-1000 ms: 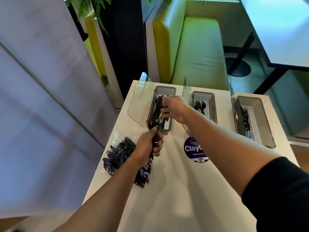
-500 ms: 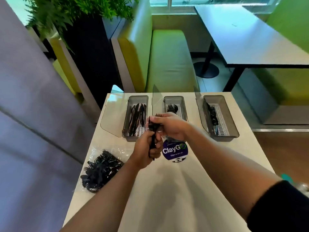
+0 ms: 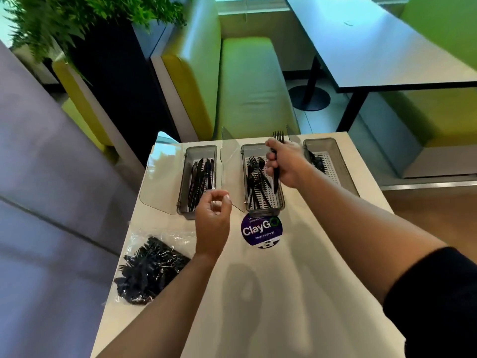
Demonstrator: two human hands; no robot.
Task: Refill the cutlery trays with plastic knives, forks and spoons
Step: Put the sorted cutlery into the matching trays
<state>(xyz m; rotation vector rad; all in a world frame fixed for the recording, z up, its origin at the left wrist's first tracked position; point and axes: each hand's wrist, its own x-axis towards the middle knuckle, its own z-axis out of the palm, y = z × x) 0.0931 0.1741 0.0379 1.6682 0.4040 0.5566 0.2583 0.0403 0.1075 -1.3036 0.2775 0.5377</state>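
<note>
Three grey cutlery trays stand in a row at the far edge of a white counter [image 3: 232,293]. The left tray [image 3: 185,202] holds black knives, the middle tray [image 3: 281,200] black forks, the right tray [image 3: 335,148] a few black pieces. My right hand [image 3: 286,164] grips a bundle of black plastic forks [image 3: 278,137] above the middle tray's far right side, tines pointing away. My left hand [image 3: 213,218] hovers in front of the left tray, fingers loosely curled, holding nothing. A clear plastic bag of black cutlery [image 3: 149,270] lies at the counter's left edge.
Clear open lids [image 3: 160,184] stand beside the trays. A round purple ClayGo sticker [image 3: 260,229] is on the counter below the middle tray. Beyond the counter are a green bench [image 3: 247,83], a plant [image 3: 77,16] and a dining table [image 3: 374,42]. A grey wall runs along the left.
My right hand took the forks out of my left hand and carried them over the middle tray. My left hand let go and now is empty.
</note>
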